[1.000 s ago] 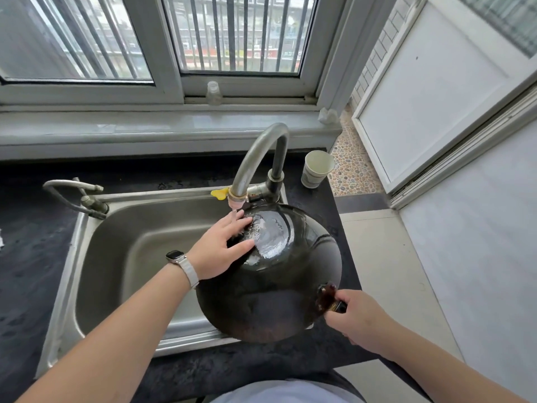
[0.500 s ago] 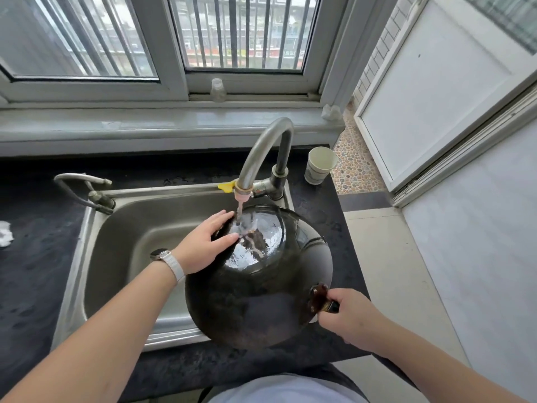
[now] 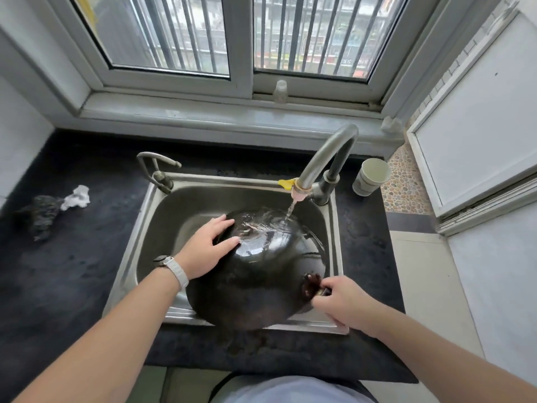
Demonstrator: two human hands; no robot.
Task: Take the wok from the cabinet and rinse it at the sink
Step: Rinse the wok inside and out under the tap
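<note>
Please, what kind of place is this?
Most likely a home kitchen: a steel sink is set into a dark countertop under a barred window, and a wok is under the running faucet.

The sink [image 3: 139,239] sat in the surface [image 3: 72,271] below the window sill [image 3: 203,117]. The wok [image 3: 261,280] lay bottom-up over the sink's right half, under the faucet [image 3: 325,158] at the back right corner. A cup [image 3: 370,175] stood right of the faucet. Crumpled paper [image 3: 77,196] lay on the surface, left of the sink.
</note>
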